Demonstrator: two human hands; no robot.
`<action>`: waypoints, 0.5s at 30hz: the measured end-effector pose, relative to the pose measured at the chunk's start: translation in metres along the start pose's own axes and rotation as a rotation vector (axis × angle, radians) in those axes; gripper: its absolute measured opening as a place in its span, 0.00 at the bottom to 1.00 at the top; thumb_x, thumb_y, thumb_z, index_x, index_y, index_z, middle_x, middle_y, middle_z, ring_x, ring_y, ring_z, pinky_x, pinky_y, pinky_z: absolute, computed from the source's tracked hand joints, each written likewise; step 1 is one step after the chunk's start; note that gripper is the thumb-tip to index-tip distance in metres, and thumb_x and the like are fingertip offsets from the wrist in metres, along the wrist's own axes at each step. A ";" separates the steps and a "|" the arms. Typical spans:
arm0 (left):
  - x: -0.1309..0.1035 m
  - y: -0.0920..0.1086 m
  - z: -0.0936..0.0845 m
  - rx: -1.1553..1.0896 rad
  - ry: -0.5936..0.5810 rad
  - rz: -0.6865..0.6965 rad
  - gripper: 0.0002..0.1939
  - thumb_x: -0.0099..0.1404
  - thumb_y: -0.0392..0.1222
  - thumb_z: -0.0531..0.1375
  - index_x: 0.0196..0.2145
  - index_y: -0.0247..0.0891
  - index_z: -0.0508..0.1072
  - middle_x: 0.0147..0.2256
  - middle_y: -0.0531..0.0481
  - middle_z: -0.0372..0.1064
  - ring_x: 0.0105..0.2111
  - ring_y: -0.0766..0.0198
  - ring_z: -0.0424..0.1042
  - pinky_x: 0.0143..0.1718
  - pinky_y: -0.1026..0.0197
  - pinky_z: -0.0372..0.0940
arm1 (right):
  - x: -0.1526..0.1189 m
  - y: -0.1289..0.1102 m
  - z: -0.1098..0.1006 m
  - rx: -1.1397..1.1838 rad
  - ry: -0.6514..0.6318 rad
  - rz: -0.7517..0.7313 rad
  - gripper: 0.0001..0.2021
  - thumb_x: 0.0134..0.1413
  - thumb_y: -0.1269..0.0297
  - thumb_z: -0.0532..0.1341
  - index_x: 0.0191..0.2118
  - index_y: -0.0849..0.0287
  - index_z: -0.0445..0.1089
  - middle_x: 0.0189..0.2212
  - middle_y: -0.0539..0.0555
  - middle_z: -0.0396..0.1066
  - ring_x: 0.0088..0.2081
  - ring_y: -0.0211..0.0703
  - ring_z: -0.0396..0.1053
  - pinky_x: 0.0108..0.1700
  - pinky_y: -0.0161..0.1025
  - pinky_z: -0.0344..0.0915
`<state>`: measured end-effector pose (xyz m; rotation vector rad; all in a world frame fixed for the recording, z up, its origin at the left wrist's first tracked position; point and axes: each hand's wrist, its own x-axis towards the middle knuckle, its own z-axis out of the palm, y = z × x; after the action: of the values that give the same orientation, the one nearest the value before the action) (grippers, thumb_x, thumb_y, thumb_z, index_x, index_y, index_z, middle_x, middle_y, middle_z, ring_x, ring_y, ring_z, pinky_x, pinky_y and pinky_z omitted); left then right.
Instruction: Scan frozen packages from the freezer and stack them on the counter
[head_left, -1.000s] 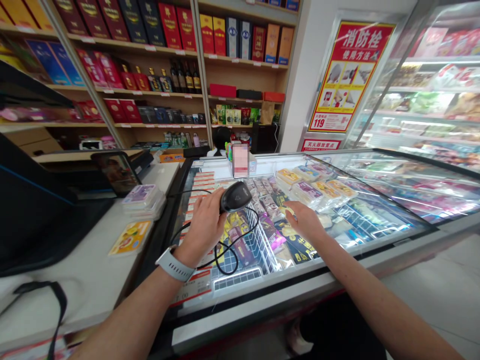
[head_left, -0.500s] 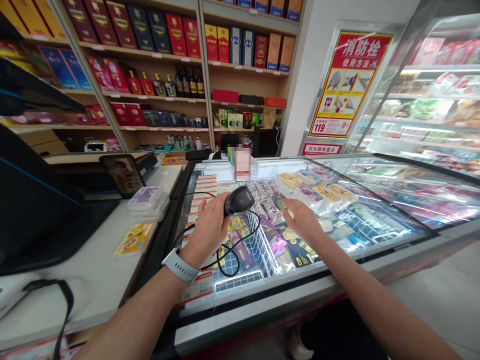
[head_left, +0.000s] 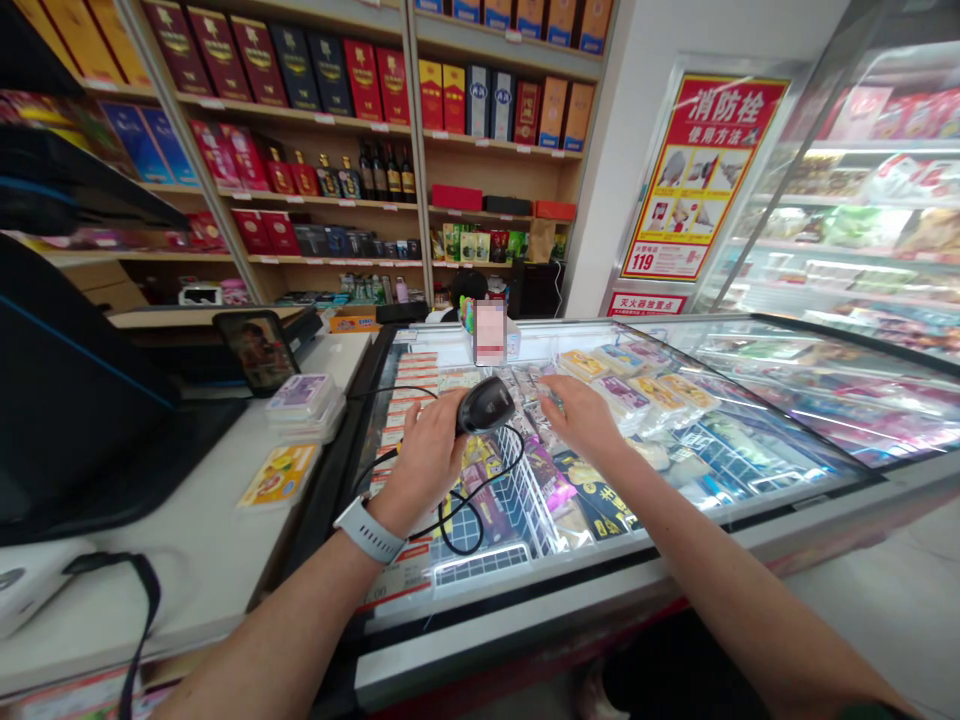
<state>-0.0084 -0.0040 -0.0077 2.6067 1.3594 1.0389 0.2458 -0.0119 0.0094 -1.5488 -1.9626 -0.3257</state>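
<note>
My left hand [head_left: 427,450] is wrapped round a black handheld barcode scanner [head_left: 486,405], its head turned to the right above the glass top of the chest freezer [head_left: 592,570]. The scanner's black cable [head_left: 480,515] loops below it over the glass. My right hand [head_left: 581,415] hovers just right of the scanner, apart from it, fingers loosely stretched toward it and nothing visible in them. Below the glass lie packaged frozen goods and a white wire basket divider [head_left: 536,490]. A pale watch band [head_left: 369,530] circles my left wrist.
At left, a white counter [head_left: 202,560] holds stacked plastic packs [head_left: 301,400], a yellow pack [head_left: 279,475] and a propped phone [head_left: 256,350]. A pink-and-white box [head_left: 491,332] stands at the freezer's far edge, a person's head behind it. Shelves of boxed bottles line the back wall.
My right hand has moved left, closer to the scanner. My left hand keeps its hold on the scanner, and the whole view has shifted slightly.
</note>
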 end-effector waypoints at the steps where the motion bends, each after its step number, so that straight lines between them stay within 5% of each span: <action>1: 0.000 0.000 0.000 -0.003 -0.006 -0.002 0.27 0.65 0.32 0.54 0.62 0.33 0.60 0.60 0.36 0.67 0.62 0.48 0.65 0.65 0.38 0.51 | 0.004 -0.004 -0.001 0.009 0.005 -0.003 0.18 0.66 0.63 0.53 0.54 0.65 0.73 0.52 0.64 0.76 0.53 0.52 0.73 0.57 0.48 0.67; 9: -0.001 0.003 -0.001 -0.023 -0.025 -0.009 0.27 0.65 0.31 0.54 0.61 0.36 0.61 0.61 0.38 0.67 0.62 0.49 0.64 0.66 0.36 0.50 | 0.035 -0.058 -0.012 0.108 0.091 -0.103 0.17 0.66 0.62 0.54 0.54 0.63 0.73 0.52 0.62 0.76 0.53 0.53 0.72 0.57 0.50 0.66; 15: -0.001 0.001 0.003 0.004 -0.009 0.011 0.23 0.65 0.32 0.55 0.58 0.32 0.64 0.56 0.36 0.70 0.59 0.48 0.67 0.66 0.35 0.52 | 0.051 -0.113 -0.018 0.170 0.029 -0.233 0.16 0.66 0.64 0.56 0.54 0.66 0.73 0.51 0.63 0.76 0.54 0.51 0.71 0.58 0.48 0.65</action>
<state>-0.0064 -0.0044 -0.0107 2.6208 1.3485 1.0253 0.1385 -0.0134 0.0730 -1.2058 -2.0935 -0.2675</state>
